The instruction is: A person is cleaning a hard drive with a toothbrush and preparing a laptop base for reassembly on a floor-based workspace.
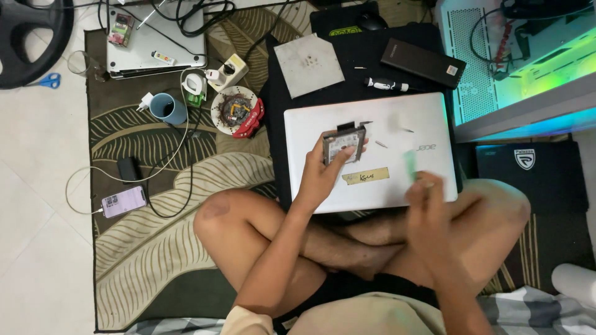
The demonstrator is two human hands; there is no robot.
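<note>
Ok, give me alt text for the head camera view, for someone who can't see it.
Seen from above, a person sitting cross-legged holds a small hard drive in the left hand over a closed white laptop. The right hand, blurred, holds a thin green tool. A blue mug and a phone lie on the leaf-patterned rug.

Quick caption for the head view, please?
Left hand holds a small drive over a closed white laptop; right hand blurred.
</note>
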